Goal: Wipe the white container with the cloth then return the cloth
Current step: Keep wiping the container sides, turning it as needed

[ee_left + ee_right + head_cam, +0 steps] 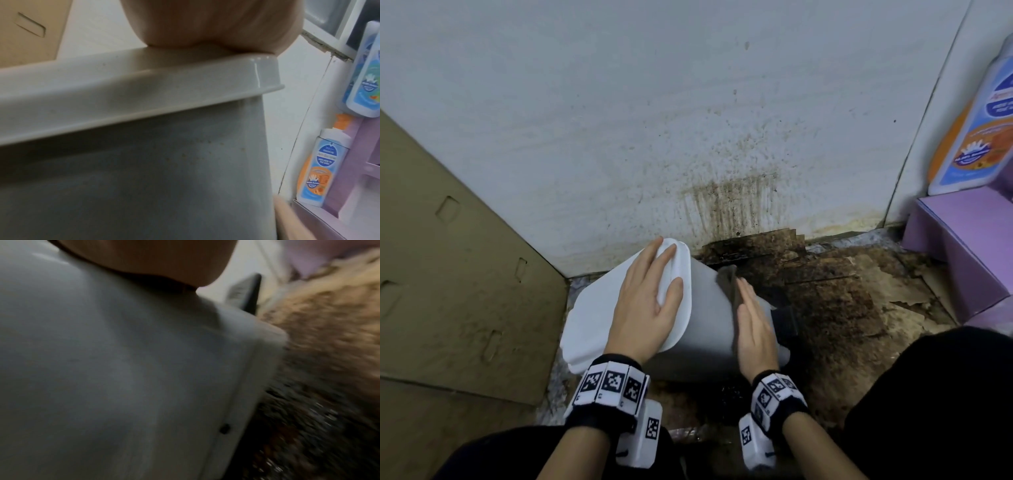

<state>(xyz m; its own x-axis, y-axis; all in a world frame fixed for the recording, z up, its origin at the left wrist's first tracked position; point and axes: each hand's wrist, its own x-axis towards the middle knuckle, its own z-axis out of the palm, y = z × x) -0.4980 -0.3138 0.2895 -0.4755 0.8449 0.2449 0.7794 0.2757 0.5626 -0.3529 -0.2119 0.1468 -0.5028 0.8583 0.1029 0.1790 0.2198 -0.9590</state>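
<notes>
White container (709, 318) stands on the stained floor (835, 301), tilted so its lid leans toward the wall (619, 102). Left hand (645, 305) lies flat on the lid (592, 308), fingers (664, 260) straight and spread, reaching the lid's far edge, gripping nothing; left wrist view shows the palm resting on the lid rim. Right hand (753, 325) is flat against the container's right side, fingers (746, 291) straight and together, pressing the dark cloth (729, 277) to the side wall; cloth sticks out past the fingertips. Right wrist view is blurred, shows only the container wall (123, 369). Cardboard sheet (448, 274) left of the container, purple box (962, 250) and soap bottle (976, 137) to its right, well apart.
</notes>
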